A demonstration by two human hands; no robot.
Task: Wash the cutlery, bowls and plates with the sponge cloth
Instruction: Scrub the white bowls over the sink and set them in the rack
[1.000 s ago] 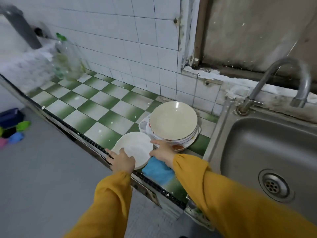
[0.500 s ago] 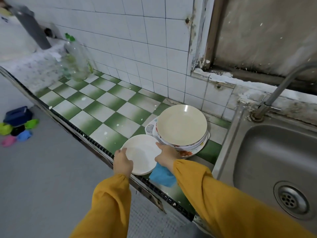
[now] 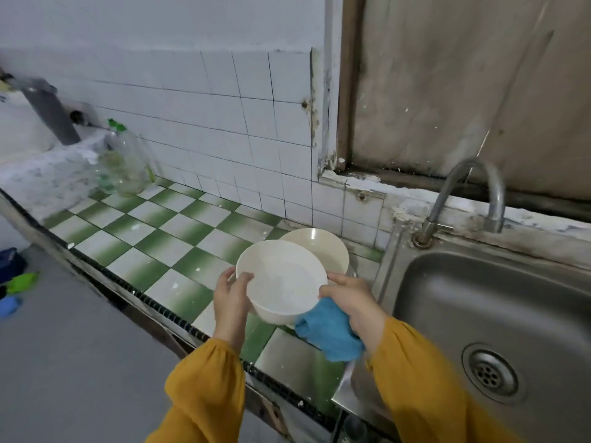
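— Where's the bowl?
— Held above the worktop's front edge, near the sink. The left hand grips its rim; the right hand clutches the blue cloth, thumb on the opposite rim.
— Handling?
— Stiff, light, probably slick and breakable, so hold it by the rim. It's round, with no long axis; its mouth tilts up toward the person.

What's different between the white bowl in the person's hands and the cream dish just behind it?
The white bowl is held tilted above the counter by the left hand and right hand; the cream dish sits untouched. The white bowl is bright white, the cream dish yellowish and half hidden behind it. Both are round and look empty.
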